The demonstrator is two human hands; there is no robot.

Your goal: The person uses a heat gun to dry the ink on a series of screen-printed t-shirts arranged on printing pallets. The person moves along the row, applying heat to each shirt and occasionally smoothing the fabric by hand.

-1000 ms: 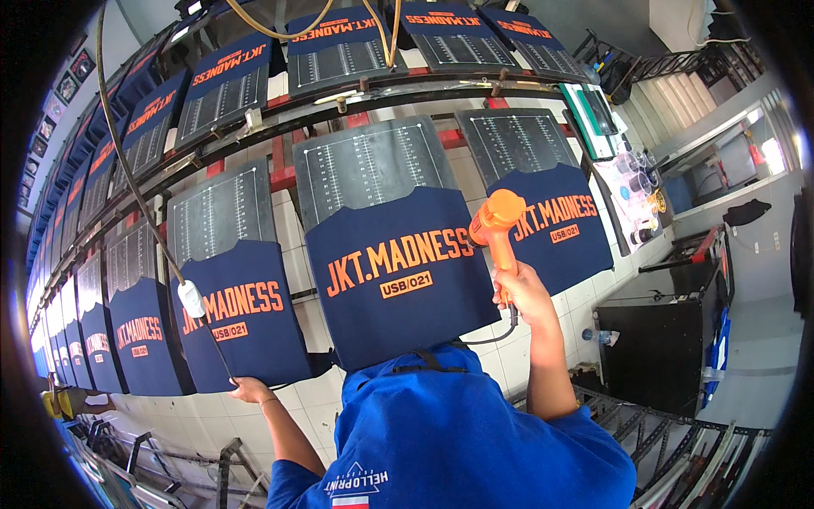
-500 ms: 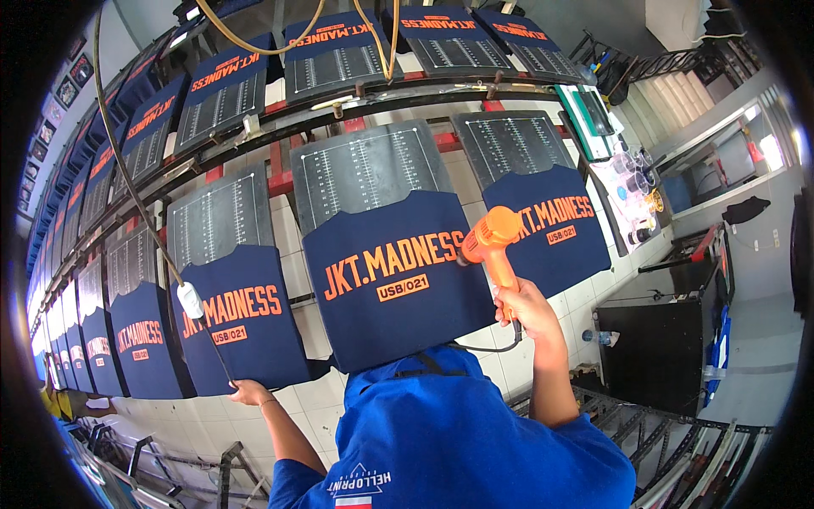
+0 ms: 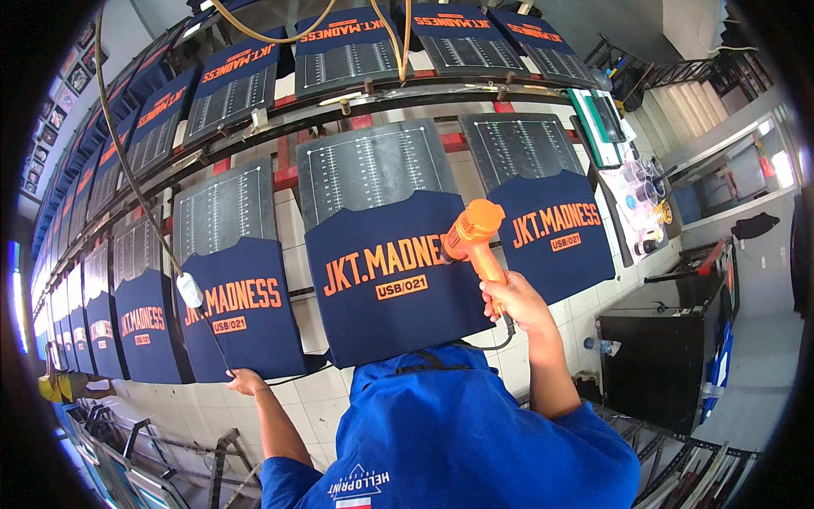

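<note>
An orange heat gun (image 3: pixel 476 233) is held by its handle in my right hand (image 3: pixel 521 301), fingers wrapped round it. Its nozzle points left over the end of the orange lettering on a navy shirt (image 3: pixel 398 314), hiding the last letters. That shirt lies on a dark platen (image 3: pixel 373 165) with white measuring marks. My left hand (image 3: pixel 248 382) is low at the front edge of the neighbouring navy shirt (image 3: pixel 242 339), fingers closed on a black power cord (image 3: pixel 216 339). A white plug connector (image 3: pixel 189 290) hangs on the cord above that shirt.
Another navy shirt (image 3: pixel 560 229) lies on the platen to the right. More shirts line the left and the far row beyond a rail (image 3: pixel 339 110). Yellowish hoses (image 3: pixel 403 42) hang overhead. A black cabinet (image 3: pixel 661 356) stands at right; metal racks (image 3: pixel 157 450) stand lower left.
My right hand has swung the heat gun slightly left across the lettering, uncovering the right shirt's print. My left hand still grips the cord in about the same place.
</note>
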